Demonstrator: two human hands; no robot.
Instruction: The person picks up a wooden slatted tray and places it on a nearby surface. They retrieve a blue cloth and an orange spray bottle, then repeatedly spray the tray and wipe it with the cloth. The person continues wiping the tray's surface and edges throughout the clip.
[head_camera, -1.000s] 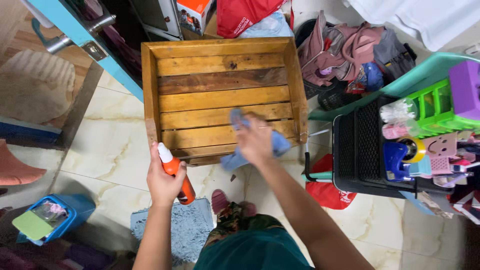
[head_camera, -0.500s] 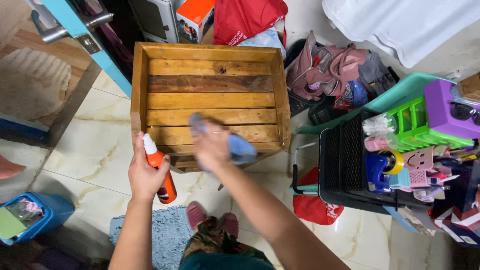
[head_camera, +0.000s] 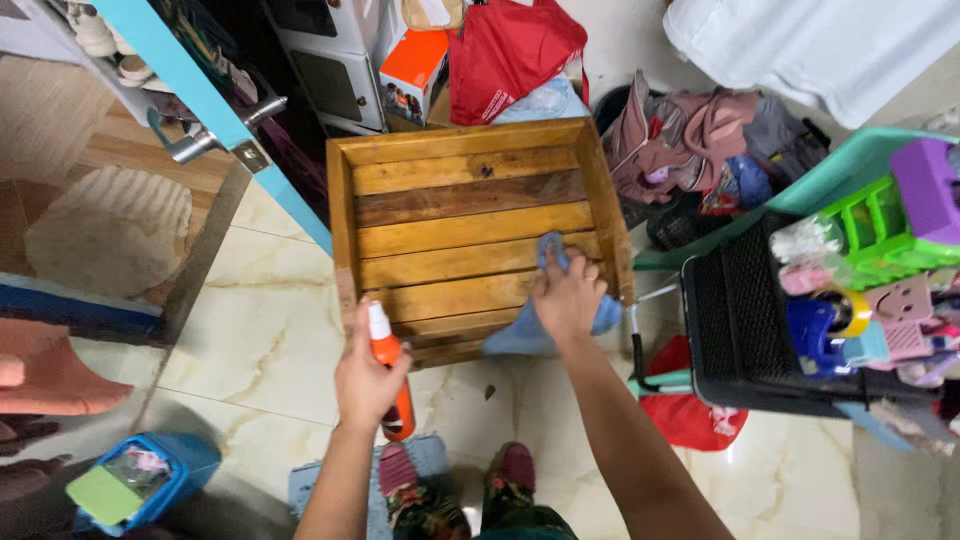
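At the bottom of the frame, two feet in patterned slippers stand on a blue mat on the pale tiled floor. Just above them, left of the centre, the left hand is closed around an orange spray bottle with a white top; the bottle stands nearly upright, and its white top is in front of the near edge of the wooden tray. A little to the right, the right hand presses flat, fingers bent, on a blue cloth. The cloth lies on the near right part of the wooden tray and hangs over its front edge. The tray fills the centre of the frame and rests on the floor. At the right stands a black basket with colourful toys. At the top centre lies a red bag, and at the lower left a small blue bin.
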